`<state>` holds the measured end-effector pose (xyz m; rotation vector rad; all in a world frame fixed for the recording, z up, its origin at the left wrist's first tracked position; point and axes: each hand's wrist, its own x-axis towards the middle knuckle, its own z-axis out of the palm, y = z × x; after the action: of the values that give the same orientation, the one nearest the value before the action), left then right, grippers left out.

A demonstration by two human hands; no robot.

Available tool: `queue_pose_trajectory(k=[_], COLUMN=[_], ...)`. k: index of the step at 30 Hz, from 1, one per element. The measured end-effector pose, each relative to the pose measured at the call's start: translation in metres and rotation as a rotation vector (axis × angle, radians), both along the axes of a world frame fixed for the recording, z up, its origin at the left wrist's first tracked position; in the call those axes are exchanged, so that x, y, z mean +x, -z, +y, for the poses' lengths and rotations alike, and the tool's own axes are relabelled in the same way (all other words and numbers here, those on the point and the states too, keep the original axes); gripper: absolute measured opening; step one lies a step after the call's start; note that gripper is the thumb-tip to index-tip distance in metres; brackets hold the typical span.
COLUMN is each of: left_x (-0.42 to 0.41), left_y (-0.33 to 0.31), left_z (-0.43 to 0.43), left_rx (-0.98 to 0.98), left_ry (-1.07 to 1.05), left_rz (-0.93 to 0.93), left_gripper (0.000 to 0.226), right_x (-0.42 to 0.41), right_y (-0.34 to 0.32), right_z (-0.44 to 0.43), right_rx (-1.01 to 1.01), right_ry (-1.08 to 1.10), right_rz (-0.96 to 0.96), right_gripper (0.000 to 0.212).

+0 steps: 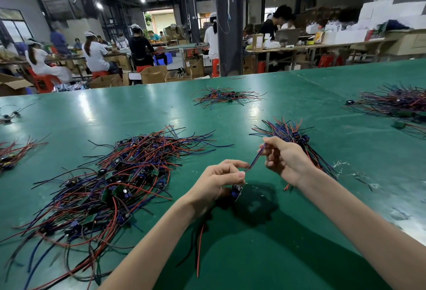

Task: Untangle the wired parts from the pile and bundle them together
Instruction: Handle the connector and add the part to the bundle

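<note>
Green table (230,109) is seen across the whole view. At far left, a few stray wired parts (9,116) are laid near the edge. Behind the table's left end an open cardboard box (13,84) is seen; its contents cannot be told. The big pile (115,186) of red, blue and black wired parts is spread on the table left of the hands, touched by neither. More open cardboard boxes (153,74) are set on the floor beyond the table; what is in them is hidden. A smaller heap (227,97) is laid far centre. The left hand (219,181) is curled, with a wired part (237,191) gripped by its small board under the fingers, just above the table. Its blue wire (255,158) is stretched up-right to the right hand (283,158), where it is pinched between thumb and curled fingers. A bundle (285,131), wires roughly aligned, is seen just behind the right hand; whether it is gripped or only lying there cannot be told. Another heap (396,101) is laid far right.
</note>
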<state>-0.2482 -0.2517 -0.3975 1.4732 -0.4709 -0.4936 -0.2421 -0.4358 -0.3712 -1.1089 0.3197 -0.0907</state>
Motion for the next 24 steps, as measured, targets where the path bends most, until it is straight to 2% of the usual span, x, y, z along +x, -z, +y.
queue_pose_trajectory(k=[5,13,24], left_x=[-0.004,-0.018,-0.021], left_y=[-0.001,-0.009,-0.012], left_z=[-0.003,-0.010,-0.009], left_rx=[0.066,0.016,-0.009], left_ry=[0.038,0.131,0.126], left_rz=[-0.039,-0.203,-0.209], left_gripper=[0.018,0.016,0.015], right_x=[0.003,0.005,0.004], right_y=[0.002,0.007,0.012], right_z=[-0.005,0.000,0.005], right_rx=[-0.021,-0.116,-0.207], right_ry=[0.079,0.120,0.119], right_rz=[-0.007,0.023,0.026], right_gripper=[0.025,0.027,0.027])
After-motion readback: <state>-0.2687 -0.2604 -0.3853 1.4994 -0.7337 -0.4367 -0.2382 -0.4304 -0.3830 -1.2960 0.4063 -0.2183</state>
